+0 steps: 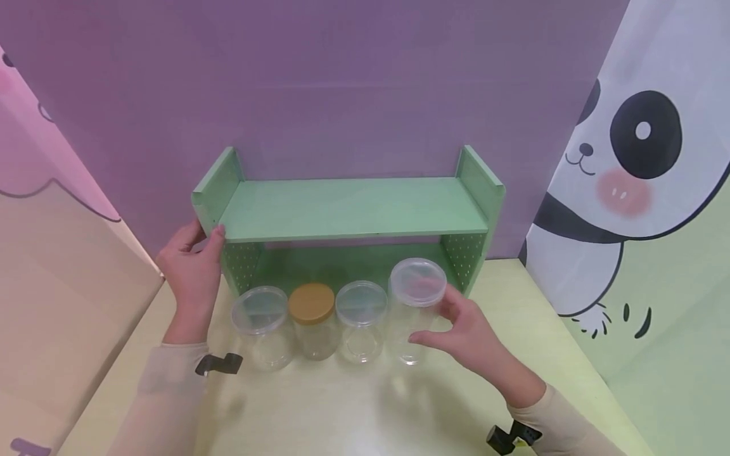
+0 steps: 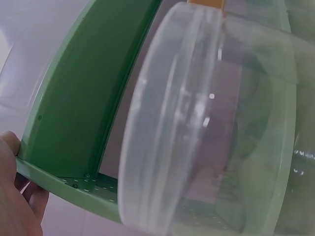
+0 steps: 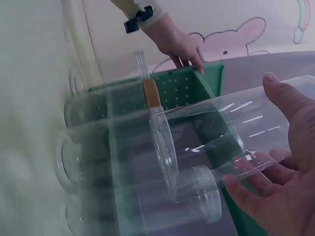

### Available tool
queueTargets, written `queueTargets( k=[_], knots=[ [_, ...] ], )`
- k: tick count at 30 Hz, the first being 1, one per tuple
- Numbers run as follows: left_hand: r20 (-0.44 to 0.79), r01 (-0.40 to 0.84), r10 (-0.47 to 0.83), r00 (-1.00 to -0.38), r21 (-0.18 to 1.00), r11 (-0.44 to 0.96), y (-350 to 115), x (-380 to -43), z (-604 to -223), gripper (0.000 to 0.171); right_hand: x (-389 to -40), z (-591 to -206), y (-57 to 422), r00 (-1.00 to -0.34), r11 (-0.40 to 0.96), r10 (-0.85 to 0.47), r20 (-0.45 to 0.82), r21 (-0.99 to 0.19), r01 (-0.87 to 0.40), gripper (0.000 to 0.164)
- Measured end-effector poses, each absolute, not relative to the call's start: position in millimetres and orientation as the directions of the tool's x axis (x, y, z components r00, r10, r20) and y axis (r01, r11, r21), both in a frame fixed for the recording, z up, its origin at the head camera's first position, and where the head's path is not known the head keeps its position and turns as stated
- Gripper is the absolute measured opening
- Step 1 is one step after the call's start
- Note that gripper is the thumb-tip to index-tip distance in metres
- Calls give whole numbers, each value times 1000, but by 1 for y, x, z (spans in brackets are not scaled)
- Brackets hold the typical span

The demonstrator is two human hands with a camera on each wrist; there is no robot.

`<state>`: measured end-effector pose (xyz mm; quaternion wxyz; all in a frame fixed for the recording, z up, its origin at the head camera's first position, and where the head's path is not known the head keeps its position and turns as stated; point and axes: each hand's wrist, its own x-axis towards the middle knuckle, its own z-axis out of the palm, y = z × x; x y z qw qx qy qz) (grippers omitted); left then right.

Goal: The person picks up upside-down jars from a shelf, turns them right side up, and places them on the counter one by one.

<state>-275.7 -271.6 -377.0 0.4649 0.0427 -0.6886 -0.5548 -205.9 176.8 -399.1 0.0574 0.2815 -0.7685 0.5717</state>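
My left hand (image 1: 194, 259) grips the left side panel of a green two-tier shelf (image 1: 353, 206), its thumb at the front edge. At the right end of a row of jars, my right hand (image 1: 464, 329) holds a tall clear jar (image 1: 413, 323) with a translucent lid, fingers behind it and thumb in front. Beside it, from the right, stand a clear-lidded jar (image 1: 362, 335), a jar with an orange-brown lid (image 1: 315, 332) and another clear-lidded jar (image 1: 268, 342). That leftmost jar's lid (image 2: 162, 128) fills much of the left wrist view, hiding part of the shelf.
The jars stand on a pale table (image 1: 325, 411), close in front of the shelf's lower tier. A purple wall (image 1: 353, 82) rises right behind the shelf. On the right is a wall with a painted panda (image 1: 644, 164); a pink wall (image 1: 51, 139) is on the left.
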Motion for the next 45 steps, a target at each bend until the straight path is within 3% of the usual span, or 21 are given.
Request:
queueTargets(
  k=[14, 26, 45],
  knots=[
    [581, 471, -589, -562, 810, 349, -270, -276, -376, 30, -220, -402, 216, -854, 320, -236, 464, -792, -519, 75],
    [581, 471, -588, -562, 810, 350, -268, -276, -375, 31, -240, -421, 227, -834, 293, -205, 512, -781, -552, 78],
    [588, 475, -581, -563, 805, 354, -270, -274, -377, 30, -261, -478, 231, -883, 334, -131, 451, -818, -468, 76]
  ],
)
